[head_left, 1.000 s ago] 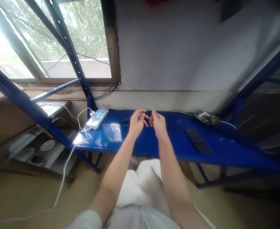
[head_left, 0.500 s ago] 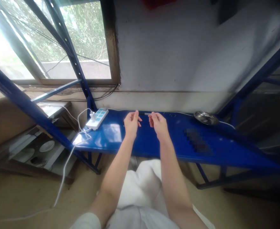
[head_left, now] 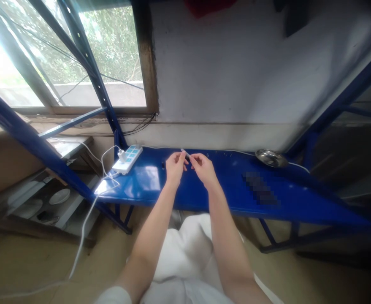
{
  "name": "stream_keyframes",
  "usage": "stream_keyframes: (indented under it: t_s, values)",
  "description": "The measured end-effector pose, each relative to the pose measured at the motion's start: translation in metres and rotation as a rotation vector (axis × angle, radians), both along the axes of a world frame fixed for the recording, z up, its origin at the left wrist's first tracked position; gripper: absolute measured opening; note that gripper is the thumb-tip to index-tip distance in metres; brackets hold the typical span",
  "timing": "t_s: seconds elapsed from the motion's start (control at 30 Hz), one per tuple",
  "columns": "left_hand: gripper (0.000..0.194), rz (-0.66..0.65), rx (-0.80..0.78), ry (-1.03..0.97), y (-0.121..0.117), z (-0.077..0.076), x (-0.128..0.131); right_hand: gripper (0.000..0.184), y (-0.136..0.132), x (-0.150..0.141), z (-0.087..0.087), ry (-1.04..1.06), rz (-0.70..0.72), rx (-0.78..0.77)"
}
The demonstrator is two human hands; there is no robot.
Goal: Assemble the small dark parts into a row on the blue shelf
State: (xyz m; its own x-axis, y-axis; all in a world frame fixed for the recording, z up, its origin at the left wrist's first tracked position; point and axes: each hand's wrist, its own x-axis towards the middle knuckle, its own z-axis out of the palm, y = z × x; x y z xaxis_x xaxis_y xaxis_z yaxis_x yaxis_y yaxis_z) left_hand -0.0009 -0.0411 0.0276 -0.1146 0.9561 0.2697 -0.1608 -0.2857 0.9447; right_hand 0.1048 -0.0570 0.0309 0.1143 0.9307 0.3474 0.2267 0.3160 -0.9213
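Over the blue table, my left hand and my right hand are close together, fingertips almost touching. Between them is a thin pen-like stick, pale grey with a dark part, tilted down toward the right. My right thumb and fingers pinch its lower right end. The left thumb and forefinger close on its other end, partly hiding it. Its exact kind is too small to make out. A small dark piece lies on the tabletop just left of my left hand.
A white power strip with a plugged-in cable is at the table's left end. To the right are a shiny metal dish and a pixelated dark object. Tiny bits lie near the back edge. Blue posts frame the table.
My right hand has moved left, closer to my left hand. The stick, level between them before, is now tilted. The small dark piece on the table shows more clearly.
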Motion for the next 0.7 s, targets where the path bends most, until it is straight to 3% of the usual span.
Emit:
stream_keyframes:
  t_s: [0.2, 0.43, 0.7]
  values:
    - [0.032, 0.005, 0.026, 0.154, 0.005, -0.004, -0.006, 0.027, 0.007, 0.005, -0.004, -0.128, 0.022, 0.000]
    - [0.028, -0.028, 0.104, 0.373, 0.012, 0.001, -0.013, 0.026, 0.014, 0.009, -0.007, -0.108, 0.093, -0.041]
    - [0.026, -0.098, 0.120, 0.462, 0.014, 0.004, -0.016, 0.024, 0.016, 0.014, 0.000, -0.179, 0.141, -0.057]
